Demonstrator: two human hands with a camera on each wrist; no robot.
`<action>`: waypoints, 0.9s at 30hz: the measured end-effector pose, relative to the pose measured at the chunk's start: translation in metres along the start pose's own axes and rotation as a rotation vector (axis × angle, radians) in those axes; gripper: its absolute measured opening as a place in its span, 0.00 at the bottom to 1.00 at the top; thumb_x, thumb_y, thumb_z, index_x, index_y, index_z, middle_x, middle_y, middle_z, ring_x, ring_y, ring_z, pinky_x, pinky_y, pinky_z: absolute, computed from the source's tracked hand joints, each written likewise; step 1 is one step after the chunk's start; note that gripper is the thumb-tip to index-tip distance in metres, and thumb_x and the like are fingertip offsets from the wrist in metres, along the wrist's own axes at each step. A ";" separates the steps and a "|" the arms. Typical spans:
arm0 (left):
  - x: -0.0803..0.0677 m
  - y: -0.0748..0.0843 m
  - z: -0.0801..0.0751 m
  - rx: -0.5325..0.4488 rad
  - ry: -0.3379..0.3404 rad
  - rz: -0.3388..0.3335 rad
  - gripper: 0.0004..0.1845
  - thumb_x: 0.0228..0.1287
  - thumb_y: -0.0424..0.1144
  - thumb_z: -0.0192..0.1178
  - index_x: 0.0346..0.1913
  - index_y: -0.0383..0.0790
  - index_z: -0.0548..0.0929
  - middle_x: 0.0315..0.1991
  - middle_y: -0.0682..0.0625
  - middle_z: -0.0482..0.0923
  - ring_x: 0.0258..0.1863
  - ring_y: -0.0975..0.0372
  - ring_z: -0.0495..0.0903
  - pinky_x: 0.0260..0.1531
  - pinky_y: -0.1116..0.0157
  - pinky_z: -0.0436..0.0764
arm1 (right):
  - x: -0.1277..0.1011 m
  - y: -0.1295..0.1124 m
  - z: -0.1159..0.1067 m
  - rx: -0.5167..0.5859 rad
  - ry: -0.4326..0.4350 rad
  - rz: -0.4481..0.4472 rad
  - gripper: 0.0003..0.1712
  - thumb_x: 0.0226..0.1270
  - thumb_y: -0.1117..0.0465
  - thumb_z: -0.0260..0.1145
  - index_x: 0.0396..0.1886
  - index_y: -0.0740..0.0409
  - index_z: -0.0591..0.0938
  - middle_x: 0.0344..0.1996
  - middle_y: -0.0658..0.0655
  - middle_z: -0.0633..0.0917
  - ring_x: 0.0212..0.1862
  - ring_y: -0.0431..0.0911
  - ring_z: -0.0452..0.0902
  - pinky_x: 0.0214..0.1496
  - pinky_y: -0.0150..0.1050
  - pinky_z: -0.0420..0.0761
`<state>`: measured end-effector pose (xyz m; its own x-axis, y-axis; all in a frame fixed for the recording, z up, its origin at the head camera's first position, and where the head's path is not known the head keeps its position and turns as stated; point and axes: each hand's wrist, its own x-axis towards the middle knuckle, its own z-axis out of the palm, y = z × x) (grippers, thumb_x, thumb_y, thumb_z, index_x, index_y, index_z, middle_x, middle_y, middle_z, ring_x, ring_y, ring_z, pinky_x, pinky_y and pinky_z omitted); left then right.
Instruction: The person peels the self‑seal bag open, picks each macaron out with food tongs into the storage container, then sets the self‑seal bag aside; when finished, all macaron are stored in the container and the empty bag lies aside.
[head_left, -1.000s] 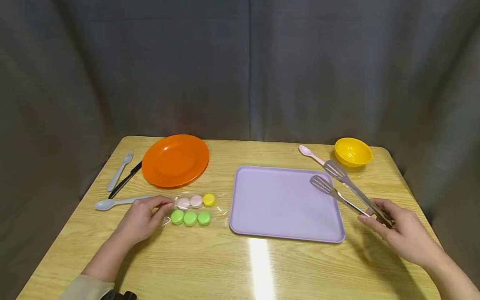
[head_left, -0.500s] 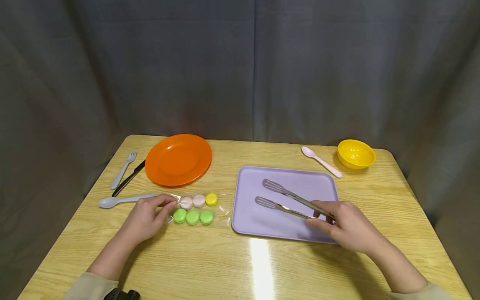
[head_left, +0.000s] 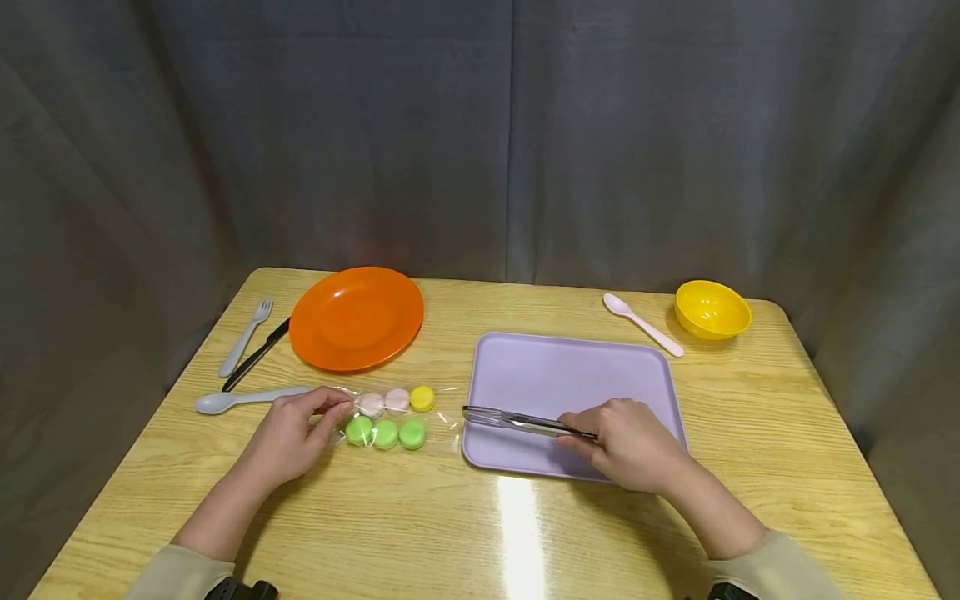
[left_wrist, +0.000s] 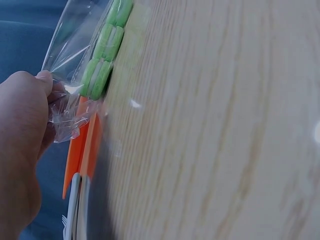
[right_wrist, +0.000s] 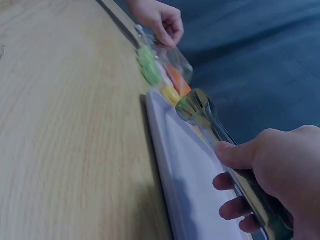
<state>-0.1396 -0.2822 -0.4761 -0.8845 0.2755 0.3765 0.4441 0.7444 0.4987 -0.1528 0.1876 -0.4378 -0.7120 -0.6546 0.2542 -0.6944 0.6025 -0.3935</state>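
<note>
My left hand (head_left: pixel 288 437) pinches the left end of a clear plastic bag (head_left: pixel 442 425) lying on the table. Inside it are three green macarons (head_left: pixel 386 433), two pale pink ones (head_left: pixel 397 400) and a yellow one (head_left: pixel 422 398); the left wrist view shows the crinkled plastic (left_wrist: pixel 65 117) between thumb and fingers. My right hand (head_left: pixel 626 442) grips metal tongs (head_left: pixel 517 421) with slotted ends. The tongs are over the lilac tray (head_left: pixel 577 362), their tips pointing left at its left rim, near the bag's right end. In the right wrist view the slotted heads (right_wrist: pixel 197 107) appear close together.
An orange plate (head_left: pixel 356 319) stands behind the bag. To the left lie a grey fork (head_left: pixel 246 337), a black knife (head_left: pixel 255 357) and a grey spoon (head_left: pixel 247 399). At the back right are a pink spoon (head_left: pixel 643 325) and a yellow bowl (head_left: pixel 712 310).
My right hand has carried the tongs left, from the tray's right side to its left rim. The tongs' spread arms have come together. My left hand stays on the bag.
</note>
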 end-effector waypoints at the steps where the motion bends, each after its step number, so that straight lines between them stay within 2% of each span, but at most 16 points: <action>1: 0.000 0.000 0.000 0.001 0.000 0.000 0.04 0.75 0.34 0.68 0.47 0.43 0.89 0.40 0.58 0.89 0.44 0.60 0.88 0.46 0.50 0.88 | 0.003 -0.002 0.002 -0.005 -0.010 -0.001 0.12 0.71 0.55 0.76 0.48 0.55 0.93 0.36 0.44 0.91 0.26 0.31 0.73 0.27 0.36 0.77; 7: 0.000 -0.002 0.001 -0.004 0.010 0.028 0.04 0.74 0.33 0.68 0.46 0.43 0.89 0.40 0.58 0.89 0.42 0.60 0.89 0.45 0.50 0.88 | 0.018 -0.012 0.014 -0.047 -0.054 0.007 0.20 0.72 0.49 0.74 0.53 0.59 0.90 0.32 0.39 0.88 0.30 0.37 0.79 0.34 0.42 0.82; 10: 0.001 -0.002 0.002 -0.003 0.014 0.040 0.04 0.74 0.33 0.68 0.46 0.44 0.89 0.39 0.58 0.89 0.42 0.60 0.88 0.45 0.50 0.88 | 0.025 -0.017 0.015 -0.069 -0.080 0.003 0.20 0.73 0.48 0.73 0.52 0.58 0.90 0.31 0.39 0.87 0.31 0.37 0.80 0.36 0.44 0.83; 14: 0.002 -0.002 0.003 -0.010 0.011 0.034 0.03 0.74 0.33 0.68 0.46 0.44 0.89 0.40 0.58 0.89 0.43 0.60 0.89 0.45 0.50 0.88 | 0.034 -0.022 0.016 -0.087 -0.088 -0.013 0.09 0.73 0.50 0.73 0.38 0.49 0.86 0.24 0.36 0.80 0.26 0.35 0.73 0.30 0.41 0.78; 17: 0.002 -0.002 0.003 -0.020 0.007 0.026 0.04 0.75 0.33 0.67 0.46 0.44 0.89 0.40 0.58 0.89 0.43 0.59 0.89 0.46 0.50 0.88 | 0.038 -0.023 0.019 -0.105 -0.072 -0.025 0.14 0.73 0.51 0.74 0.29 0.44 0.79 0.20 0.36 0.74 0.23 0.36 0.69 0.26 0.39 0.73; 22: 0.003 0.000 0.003 -0.022 0.006 0.025 0.03 0.76 0.34 0.66 0.46 0.44 0.89 0.40 0.57 0.89 0.43 0.60 0.88 0.46 0.50 0.88 | 0.044 -0.025 0.024 -0.114 -0.076 -0.010 0.11 0.73 0.49 0.74 0.36 0.49 0.85 0.23 0.37 0.80 0.25 0.36 0.73 0.28 0.42 0.78; 27: 0.003 0.001 0.003 -0.014 0.011 0.026 0.03 0.76 0.35 0.66 0.45 0.44 0.89 0.39 0.56 0.89 0.42 0.61 0.88 0.45 0.50 0.88 | 0.048 -0.027 0.028 -0.122 -0.077 0.023 0.15 0.73 0.46 0.73 0.41 0.53 0.87 0.27 0.39 0.83 0.26 0.37 0.75 0.27 0.40 0.77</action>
<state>-0.1425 -0.2791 -0.4765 -0.8709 0.2878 0.3984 0.4692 0.7282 0.4996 -0.1652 0.1275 -0.4398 -0.7207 -0.6707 0.1757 -0.6892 0.6654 -0.2870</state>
